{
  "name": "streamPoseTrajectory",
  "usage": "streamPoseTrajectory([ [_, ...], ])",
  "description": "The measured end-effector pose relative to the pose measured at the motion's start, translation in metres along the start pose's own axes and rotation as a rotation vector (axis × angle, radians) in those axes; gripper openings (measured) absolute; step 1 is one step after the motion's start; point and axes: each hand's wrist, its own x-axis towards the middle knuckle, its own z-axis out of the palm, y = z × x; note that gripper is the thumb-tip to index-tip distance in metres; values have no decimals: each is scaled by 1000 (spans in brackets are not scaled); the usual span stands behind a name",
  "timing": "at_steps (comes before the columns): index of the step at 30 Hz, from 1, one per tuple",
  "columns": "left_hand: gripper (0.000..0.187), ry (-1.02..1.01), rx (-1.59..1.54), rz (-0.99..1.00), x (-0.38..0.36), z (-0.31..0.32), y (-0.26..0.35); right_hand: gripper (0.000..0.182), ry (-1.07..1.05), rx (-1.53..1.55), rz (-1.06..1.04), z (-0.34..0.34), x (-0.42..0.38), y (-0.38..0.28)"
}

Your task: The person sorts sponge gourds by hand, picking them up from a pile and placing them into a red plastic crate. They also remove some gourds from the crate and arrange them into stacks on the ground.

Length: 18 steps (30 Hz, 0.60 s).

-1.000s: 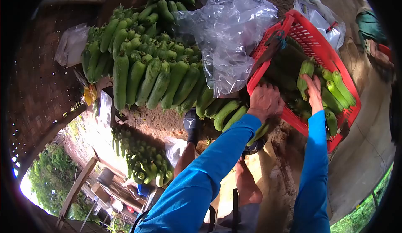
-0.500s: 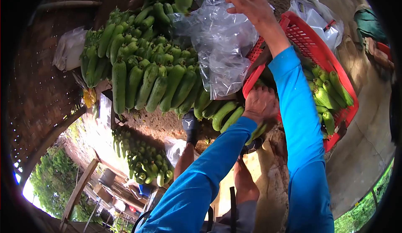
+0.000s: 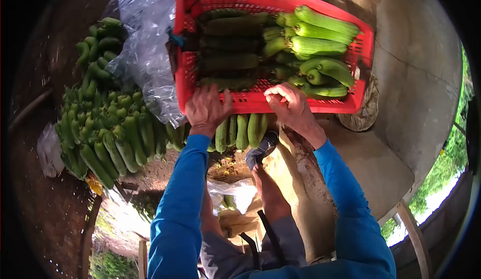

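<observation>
A red plastic basket (image 3: 240,102) holds long green gourds; the ones on the right (image 3: 320,46) are brightly lit, those on the left lie in shadow. My left hand (image 3: 207,107) is closed over the near rim of the basket, towards its left corner. My right hand (image 3: 291,103) is at the same rim further right, its fingers curled at the edge. Beneath the basket's near side, more gourds (image 3: 242,131) stick out in a row.
Many gourds (image 3: 112,144) are piled in rows at the left. Clear plastic bags (image 3: 150,43) lie between the pile and the basket. A concrete surface (image 3: 401,93) spans the right. My legs (image 3: 270,194) are below, near a white bag (image 3: 240,193).
The basket now lies across the view in front of me, with more of its inside showing. My right hand has come down from above the plastic bags to the near rim. My left hand appears further left.
</observation>
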Motion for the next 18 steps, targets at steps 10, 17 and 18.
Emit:
streamPoseTrajectory([
  [10, 27, -120, 56, 9, 1, -2, 5, 39, 310, -574, -77, -149, -19, 119],
  [17, 30, -160, 109, 8, 1, -1, 3, 62, -4, -841, 160, -175, 9, 171],
  [18, 30, -158, 110, 9, 1, -2, 4, 61, -67, -812, 169, -182, 13, 168],
])
